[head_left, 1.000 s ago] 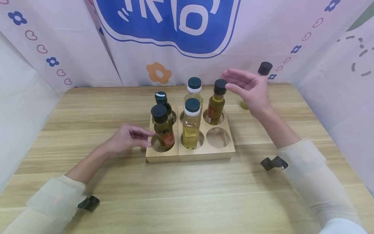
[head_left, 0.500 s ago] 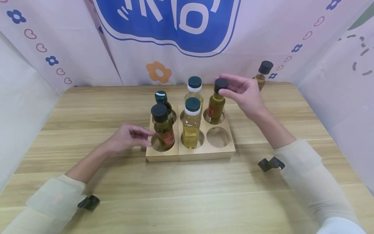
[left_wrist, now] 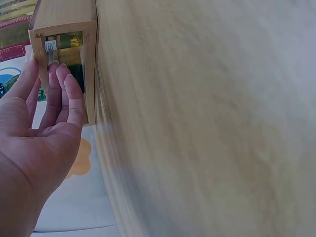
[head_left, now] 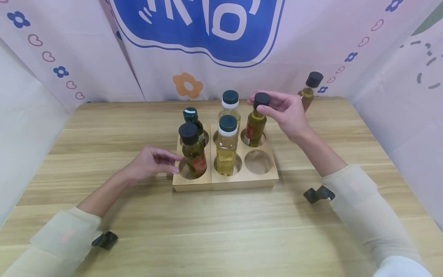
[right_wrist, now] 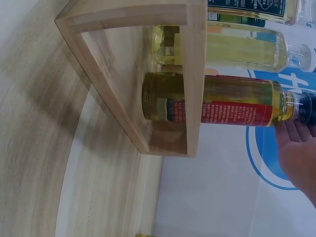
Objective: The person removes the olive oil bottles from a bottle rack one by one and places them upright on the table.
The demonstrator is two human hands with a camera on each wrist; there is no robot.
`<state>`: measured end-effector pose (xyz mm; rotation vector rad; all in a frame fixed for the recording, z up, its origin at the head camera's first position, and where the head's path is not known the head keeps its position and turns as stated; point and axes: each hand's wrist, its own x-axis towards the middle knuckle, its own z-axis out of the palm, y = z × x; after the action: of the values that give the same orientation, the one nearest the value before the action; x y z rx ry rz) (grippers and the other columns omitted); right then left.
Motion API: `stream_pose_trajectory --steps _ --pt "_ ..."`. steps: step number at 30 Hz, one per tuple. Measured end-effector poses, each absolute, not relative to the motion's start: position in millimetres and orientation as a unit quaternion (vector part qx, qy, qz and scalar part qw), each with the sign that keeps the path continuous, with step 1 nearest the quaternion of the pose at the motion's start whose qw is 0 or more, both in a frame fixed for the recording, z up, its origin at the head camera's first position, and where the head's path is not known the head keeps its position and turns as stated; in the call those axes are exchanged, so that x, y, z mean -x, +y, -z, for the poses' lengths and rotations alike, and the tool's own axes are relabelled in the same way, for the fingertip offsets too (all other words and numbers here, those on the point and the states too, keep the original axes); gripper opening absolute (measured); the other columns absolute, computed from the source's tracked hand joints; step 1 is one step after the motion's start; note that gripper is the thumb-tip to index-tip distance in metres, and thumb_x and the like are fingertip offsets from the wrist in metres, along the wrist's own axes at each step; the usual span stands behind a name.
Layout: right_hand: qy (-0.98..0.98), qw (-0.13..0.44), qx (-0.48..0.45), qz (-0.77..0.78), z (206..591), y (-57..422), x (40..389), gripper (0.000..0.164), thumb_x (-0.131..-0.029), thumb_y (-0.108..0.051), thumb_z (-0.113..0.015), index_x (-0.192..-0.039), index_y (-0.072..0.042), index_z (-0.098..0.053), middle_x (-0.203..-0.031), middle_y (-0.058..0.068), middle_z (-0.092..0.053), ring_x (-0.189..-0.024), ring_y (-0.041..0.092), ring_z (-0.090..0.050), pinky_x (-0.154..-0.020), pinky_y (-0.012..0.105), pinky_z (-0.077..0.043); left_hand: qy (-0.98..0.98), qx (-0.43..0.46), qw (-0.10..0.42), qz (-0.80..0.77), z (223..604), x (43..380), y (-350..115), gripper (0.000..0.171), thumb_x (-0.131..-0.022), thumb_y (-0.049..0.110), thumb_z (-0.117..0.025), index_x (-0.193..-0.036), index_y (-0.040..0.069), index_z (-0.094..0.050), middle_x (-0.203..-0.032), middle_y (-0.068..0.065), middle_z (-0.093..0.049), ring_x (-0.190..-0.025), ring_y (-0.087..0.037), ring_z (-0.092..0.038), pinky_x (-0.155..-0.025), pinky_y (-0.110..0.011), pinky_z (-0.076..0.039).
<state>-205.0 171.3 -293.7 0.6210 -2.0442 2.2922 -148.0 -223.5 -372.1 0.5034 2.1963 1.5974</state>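
Observation:
My right hand (head_left: 290, 117) is at the black cap of an oil bottle (head_left: 256, 127) in the back right slot of a wooden bottle rack (head_left: 242, 184). Thumb in front and fingers behind, it pinches the cap. In the right wrist view, that bottle (right_wrist: 237, 106) has a red label and yellow-green oil. At the rack's left end, my left hand (head_left: 150, 165) grips the edge; the left wrist view shows the thumb above the top board and fingers inside the open end. Beside it stands a black-capped, red-labelled bottle (head_left: 194, 154).
Two pale oil bottles with green caps, front (head_left: 226, 154) and back (head_left: 230, 100), fill the middle slots. A dark green bottle (head_left: 191, 117) stands back left. Another black-capped bottle (head_left: 307, 92) is partly hidden behind my right hand. A printed curtain (head_left: 104, 61) hangs behind the table.
My right hand has moved left and slightly down, with thumb and fingers now round the back right bottle's cap. My left hand and the bottles in the rack have stayed put.

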Motion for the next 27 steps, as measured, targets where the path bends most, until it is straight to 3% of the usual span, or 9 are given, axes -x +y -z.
stream_pose_trajectory --steps 27 --pt "-0.639 0.022 -0.211 -0.739 294.4 169.6 205.8 0.023 -0.094 0.01 -0.069 -0.115 0.001 -0.076 -0.107 0.013 -0.078 -0.1 0.019 -0.076 -0.101 0.029 -0.055 0.776 -0.196 0.185 -0.57 372.2 148.3 -223.8 0.035 -0.085 -0.004 -0.081 -0.117 -0.013 -0.07 -0.103 -0.01 -0.077 -0.075 -0.013 -0.068 -0.065 -0.024 -0.059"
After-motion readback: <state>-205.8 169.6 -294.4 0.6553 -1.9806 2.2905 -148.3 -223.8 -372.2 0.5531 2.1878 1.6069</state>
